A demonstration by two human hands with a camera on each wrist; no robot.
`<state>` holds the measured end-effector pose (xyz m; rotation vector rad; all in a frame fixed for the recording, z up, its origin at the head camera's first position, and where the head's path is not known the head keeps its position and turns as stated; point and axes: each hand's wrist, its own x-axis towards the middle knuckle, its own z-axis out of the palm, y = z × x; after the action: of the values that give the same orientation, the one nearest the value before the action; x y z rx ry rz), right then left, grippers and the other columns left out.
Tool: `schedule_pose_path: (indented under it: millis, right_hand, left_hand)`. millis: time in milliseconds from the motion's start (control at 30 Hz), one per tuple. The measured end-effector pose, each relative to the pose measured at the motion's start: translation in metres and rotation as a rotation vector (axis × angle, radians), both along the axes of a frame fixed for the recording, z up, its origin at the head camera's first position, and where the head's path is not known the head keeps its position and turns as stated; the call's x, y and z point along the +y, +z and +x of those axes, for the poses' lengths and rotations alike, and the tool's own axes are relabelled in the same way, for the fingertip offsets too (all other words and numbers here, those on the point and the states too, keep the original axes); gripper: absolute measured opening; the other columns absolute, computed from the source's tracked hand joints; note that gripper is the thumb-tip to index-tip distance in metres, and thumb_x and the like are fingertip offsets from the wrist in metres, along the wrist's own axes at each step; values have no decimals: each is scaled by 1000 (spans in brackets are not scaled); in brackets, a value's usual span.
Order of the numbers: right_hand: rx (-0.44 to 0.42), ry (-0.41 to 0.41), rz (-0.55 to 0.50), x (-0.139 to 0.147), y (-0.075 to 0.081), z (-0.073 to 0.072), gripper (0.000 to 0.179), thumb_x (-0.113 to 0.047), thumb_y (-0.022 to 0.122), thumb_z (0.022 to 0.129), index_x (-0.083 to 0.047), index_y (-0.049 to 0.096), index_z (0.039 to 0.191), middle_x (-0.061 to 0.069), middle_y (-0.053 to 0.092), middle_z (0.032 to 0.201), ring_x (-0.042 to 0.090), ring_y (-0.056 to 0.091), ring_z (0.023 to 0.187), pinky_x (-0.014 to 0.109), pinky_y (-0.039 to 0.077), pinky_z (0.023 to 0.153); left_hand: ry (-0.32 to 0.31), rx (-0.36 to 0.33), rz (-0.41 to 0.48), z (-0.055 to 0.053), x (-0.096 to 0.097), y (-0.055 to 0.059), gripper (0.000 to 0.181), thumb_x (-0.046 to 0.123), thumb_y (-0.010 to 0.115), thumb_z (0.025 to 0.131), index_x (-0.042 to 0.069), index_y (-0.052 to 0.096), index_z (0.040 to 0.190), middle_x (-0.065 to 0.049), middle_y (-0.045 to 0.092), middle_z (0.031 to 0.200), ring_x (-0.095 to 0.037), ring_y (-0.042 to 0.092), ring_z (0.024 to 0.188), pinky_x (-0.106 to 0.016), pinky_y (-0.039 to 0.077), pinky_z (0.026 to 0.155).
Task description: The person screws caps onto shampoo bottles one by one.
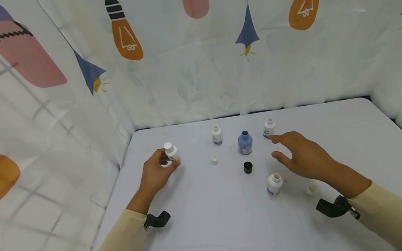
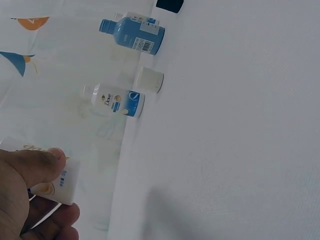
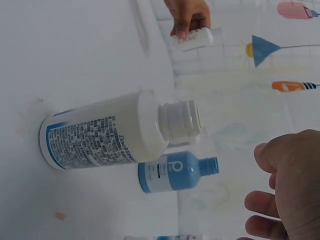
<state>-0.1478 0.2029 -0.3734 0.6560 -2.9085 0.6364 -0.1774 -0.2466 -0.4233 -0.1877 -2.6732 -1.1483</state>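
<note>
My left hand (image 1: pixel 155 173) grips a small white bottle (image 1: pixel 172 152) with its white cap on, at the left of the table; in the left wrist view the thumb lies across its label. My right hand (image 1: pixel 305 156) is held over the right side with fingers spread and nothing between them. Its fingertips overlap the lower edge of an uncapped white bottle (image 1: pixel 269 127) in the head view. Nearer to me stands another uncapped white bottle (image 1: pixel 274 184), large in the right wrist view. A blue bottle (image 1: pixel 245 142), uncapped, stands in the middle.
An open white bottle (image 1: pixel 217 135) stands at the back, with a white cap (image 1: pixel 215 159) in front of it. A black cap (image 1: pixel 248 167) lies before the blue bottle. Another white cap (image 1: pixel 312 189) lies below my right hand. Patterned cloth (image 1: pixel 197 78) hangs behind the table.
</note>
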Motion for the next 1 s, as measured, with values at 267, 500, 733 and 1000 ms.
schedule_pose_path:
  millis: [267, 500, 733, 1000]
  right_hand:
    - [-1, -19, 47, 11, -2, -3, 54, -32, 69, 100, -12, 54, 147, 19, 57, 138, 38, 52, 128, 56, 56, 81]
    - [4, -22, 53, 14, -2, -2, 53, -30, 69, 99, -10, 55, 147, 19, 57, 138, 39, 52, 129, 57, 55, 83]
    - [0, -21, 48, 17, -6, 0, 53, -29, 69, 100, -11, 54, 147, 19, 57, 137, 39, 51, 128, 57, 55, 83]
    - [-10, -32, 61, 21, -7, 0, 54, -29, 70, 99, -11, 54, 148, 20, 57, 136, 40, 53, 125, 58, 55, 82]
  left_hand:
    - [19, 20, -14, -5, -6, 2, 52, 18, 85, 88, 1, 59, 130, -14, 69, 118, -29, 66, 107, -44, 54, 90]
    - [30, 7, -16, -11, -11, 4, 53, 18, 84, 88, 1, 58, 132, -15, 68, 118, -29, 65, 108, -44, 53, 91]
    - [48, -7, -28, -17, -17, 0, 55, 20, 84, 89, 2, 58, 133, -15, 68, 119, -30, 65, 108, -45, 53, 91]
    - [71, -4, -34, -27, -22, -6, 56, 20, 84, 89, 1, 57, 134, -16, 69, 118, -32, 65, 108, -45, 53, 91]
